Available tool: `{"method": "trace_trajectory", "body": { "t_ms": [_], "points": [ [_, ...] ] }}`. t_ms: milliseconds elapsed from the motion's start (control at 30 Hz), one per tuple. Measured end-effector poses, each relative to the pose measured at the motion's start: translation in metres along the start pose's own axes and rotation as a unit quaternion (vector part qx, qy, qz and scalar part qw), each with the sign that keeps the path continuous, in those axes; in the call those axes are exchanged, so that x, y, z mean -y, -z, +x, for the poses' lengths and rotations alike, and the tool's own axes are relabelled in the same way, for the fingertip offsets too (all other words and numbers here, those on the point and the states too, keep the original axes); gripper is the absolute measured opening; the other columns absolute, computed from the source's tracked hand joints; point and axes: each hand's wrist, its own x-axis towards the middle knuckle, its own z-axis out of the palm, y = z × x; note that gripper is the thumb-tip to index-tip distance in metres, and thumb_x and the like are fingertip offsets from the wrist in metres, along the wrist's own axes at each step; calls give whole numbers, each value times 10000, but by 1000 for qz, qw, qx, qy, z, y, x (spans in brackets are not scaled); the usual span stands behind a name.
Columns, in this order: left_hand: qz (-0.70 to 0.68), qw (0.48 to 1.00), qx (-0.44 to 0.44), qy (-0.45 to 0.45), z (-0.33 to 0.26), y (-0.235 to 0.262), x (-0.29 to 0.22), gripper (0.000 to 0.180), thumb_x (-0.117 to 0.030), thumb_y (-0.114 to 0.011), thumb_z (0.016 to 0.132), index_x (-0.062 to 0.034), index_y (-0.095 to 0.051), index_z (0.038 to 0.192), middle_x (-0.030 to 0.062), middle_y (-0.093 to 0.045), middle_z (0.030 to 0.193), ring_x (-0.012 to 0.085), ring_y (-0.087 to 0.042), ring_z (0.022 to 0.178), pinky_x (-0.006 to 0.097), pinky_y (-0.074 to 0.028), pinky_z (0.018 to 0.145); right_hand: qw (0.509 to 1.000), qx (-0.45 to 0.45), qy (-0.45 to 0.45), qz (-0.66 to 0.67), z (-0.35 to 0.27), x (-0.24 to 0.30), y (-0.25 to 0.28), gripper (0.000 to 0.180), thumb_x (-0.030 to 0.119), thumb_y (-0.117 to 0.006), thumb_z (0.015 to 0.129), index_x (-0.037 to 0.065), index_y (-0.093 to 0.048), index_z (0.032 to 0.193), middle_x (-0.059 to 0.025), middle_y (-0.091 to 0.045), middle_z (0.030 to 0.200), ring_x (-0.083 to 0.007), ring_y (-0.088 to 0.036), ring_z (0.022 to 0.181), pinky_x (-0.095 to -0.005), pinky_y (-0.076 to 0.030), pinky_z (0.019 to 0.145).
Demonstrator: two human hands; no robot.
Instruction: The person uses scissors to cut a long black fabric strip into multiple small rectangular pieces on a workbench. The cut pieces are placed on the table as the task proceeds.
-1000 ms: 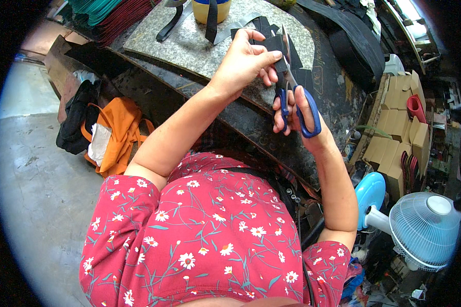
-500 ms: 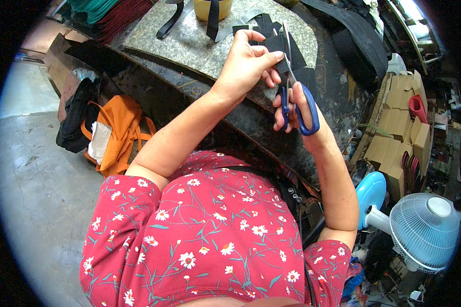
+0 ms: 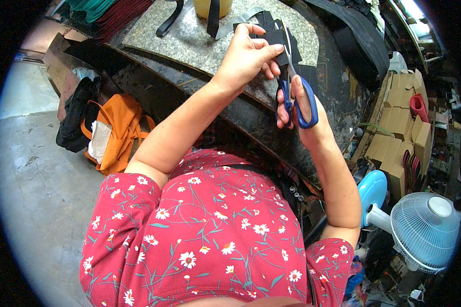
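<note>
My left hand point(image 3: 248, 56) pinches a small flat black piece point(image 3: 275, 39) between thumb and fingers, over the near side of a speckled stone slab. A pair of scissors point(image 3: 292, 70) with blue handles is in my right hand point(image 3: 308, 113), thumb and fingers through the loops. Its blades point away from me and lie right beside the black piece. Whether they bite into it I cannot make out. More flat black pieces point(image 3: 265, 19) lie on the slab just beyond my hands.
The speckled slab point(image 3: 159, 38) rests on a dark worn table point(image 3: 338, 94). A yellow pot point(image 3: 204, 7) with a black strap point(image 3: 213, 23) stands at the back. A wide black roll point(image 3: 366, 51) is at far right. Cardboard boxes point(image 3: 389, 148), a fan point(image 3: 425, 230) and an orange bag point(image 3: 119, 128) flank me.
My right hand and the scissors have shifted slightly up and away from me, and the handle loops look closer together. The left hand keeps its pinch on the black piece.
</note>
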Motion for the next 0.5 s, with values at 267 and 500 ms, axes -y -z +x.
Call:
{"method": "trace_trajectory", "body": {
  "t_ms": [267, 500],
  "points": [
    [62, 998, -3, -16, 14, 9, 3, 487, -111, -678, 830, 25, -322, 1134, 64, -568, 704, 119, -583, 501, 195, -435, 413, 1000, -26, -6, -16, 7, 6, 1, 529, 586, -425, 905, 83, -545, 793, 15, -456, 492, -96, -466, 430, -210, -294, 402],
    [611, 749, -55, -250, 23, 16, -1, 347, -223, -733, 722, -133, -558, 1007, 104, -605, 855, 313, -614, 799, 424, -508, 684, 998, -39, 24, 53, -9, -6, 19, 511, 551, -440, 915, 65, -559, 809, -8, -520, 519, -101, -511, 432, -209, -326, 399]
  ]
}}
